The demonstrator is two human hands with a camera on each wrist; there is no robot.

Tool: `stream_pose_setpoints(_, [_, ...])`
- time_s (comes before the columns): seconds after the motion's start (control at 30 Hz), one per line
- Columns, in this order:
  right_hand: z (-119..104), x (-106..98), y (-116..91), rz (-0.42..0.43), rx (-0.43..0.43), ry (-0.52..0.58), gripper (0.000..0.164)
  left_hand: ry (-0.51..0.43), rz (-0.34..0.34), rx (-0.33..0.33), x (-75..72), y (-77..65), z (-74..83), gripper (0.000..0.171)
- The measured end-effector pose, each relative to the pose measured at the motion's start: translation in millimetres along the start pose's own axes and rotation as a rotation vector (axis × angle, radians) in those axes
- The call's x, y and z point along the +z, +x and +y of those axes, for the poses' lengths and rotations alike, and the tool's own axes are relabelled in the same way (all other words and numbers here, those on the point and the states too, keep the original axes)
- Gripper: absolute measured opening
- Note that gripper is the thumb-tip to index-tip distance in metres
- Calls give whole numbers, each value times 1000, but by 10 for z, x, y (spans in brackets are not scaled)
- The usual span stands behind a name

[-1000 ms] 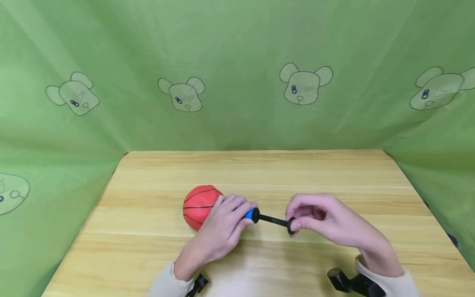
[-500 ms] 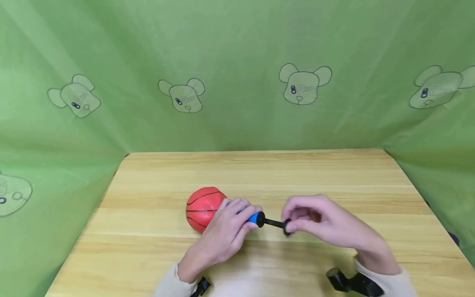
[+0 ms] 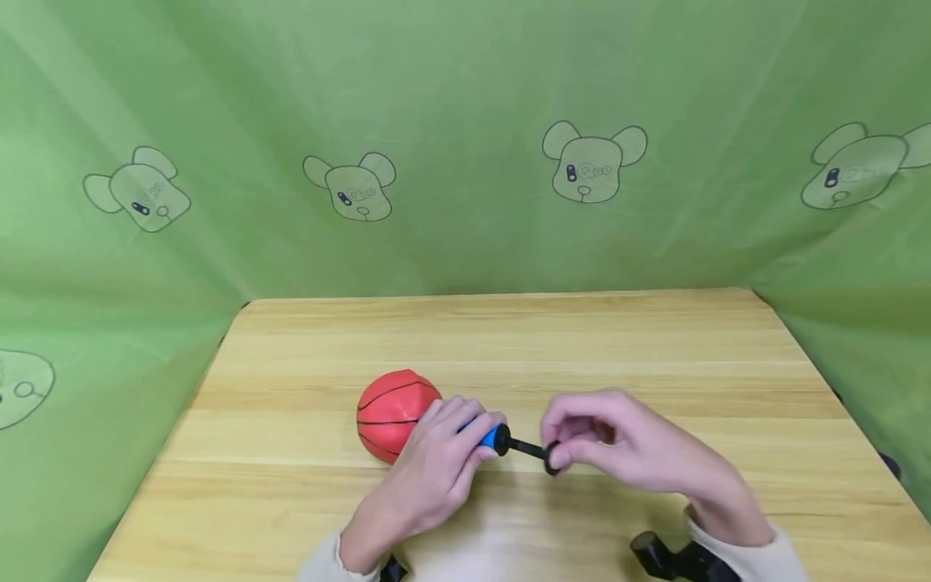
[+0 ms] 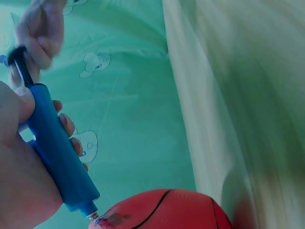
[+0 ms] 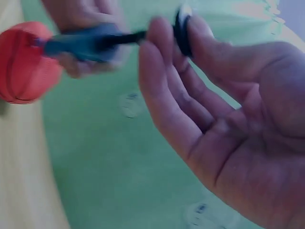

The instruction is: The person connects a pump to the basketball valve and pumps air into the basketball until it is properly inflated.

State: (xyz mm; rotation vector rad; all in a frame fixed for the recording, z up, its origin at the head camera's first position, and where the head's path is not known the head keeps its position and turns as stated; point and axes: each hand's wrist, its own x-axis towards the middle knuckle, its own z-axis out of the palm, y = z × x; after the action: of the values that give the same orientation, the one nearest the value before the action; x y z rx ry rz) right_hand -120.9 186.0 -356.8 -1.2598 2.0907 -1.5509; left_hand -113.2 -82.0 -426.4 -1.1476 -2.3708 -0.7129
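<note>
A small red ball with black basketball lines (image 3: 393, 416) sits on the table, dented near its top. My left hand (image 3: 432, 465) is wrapped around the blue barrel of a hand pump (image 4: 62, 148). In the left wrist view the pump's metal tip meets the ball at a dark patch; how deep it goes is hidden. My right hand (image 3: 618, 440) pinches the black disc-shaped handle (image 3: 553, 458) between thumb and fingers. Part of the black rod (image 3: 525, 447) shows between barrel and handle.
The wooden table (image 3: 582, 339) spans the lower view. A green curtain printed with bear heads (image 3: 465, 234) hangs behind it and along both sides. Black camera mounts (image 3: 680, 558) sit at the wrists.
My right hand has moved left with the handle, and less of the rod shows than a second ago. Ball and left hand have shifted only slightly.
</note>
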Motion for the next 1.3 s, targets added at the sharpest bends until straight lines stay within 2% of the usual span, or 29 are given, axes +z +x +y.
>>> stream_pose_setpoints(0.13, [177, 123, 75, 1, 41, 42, 8, 27, -12, 17, 60, -15, 45, 34])
stream_pose_setpoints(0.33, [281, 118, 45, 1, 56, 138, 9, 12, -45, 3, 70, -2, 10, 36])
stream_pose_setpoints(0.47, [192, 4, -87, 23, 19, 129, 18, -14, -70, -18, 32, 24, -65, 36])
stream_pose_setpoints(0.6, [68, -154, -262, 59, -80, 150, 30, -73, -80, -64, -63, 57, -178, 31])
stream_pose_setpoints(0.67, [44, -205, -269, 57, -136, 176, 33, -117, -79, -80, -117, 72, -232, 28])
stream_pose_setpoints(0.73, [34, -224, -224, 62, -140, 187, 32, -148, -72, -90, -163, 84, -274, 25])
stream_pose_setpoints(0.83, [38, -196, -108, 83, -77, 188, 27, -182, -61, -102, -197, 96, -298, 24])
stream_pose_setpoints(0.9, [50, -147, -31, 105, -7, 175, 22, -196, -60, -102, -190, 105, -285, 24])
stream_pose_setpoints(1.07, [209, 44, 127, 118, 142, 201, 6, -193, -103, -81, -90, 128, -207, 27])
stream_pose_setpoints(1.2, [298, 136, 217, 138, 197, 260, 4, -253, -110, -70, -76, 156, -202, 23])
stream_pose_setpoints(1.3, [276, 125, 242, 154, 185, 269, 5, -339, -128, -75, -113, 192, -248, 21])
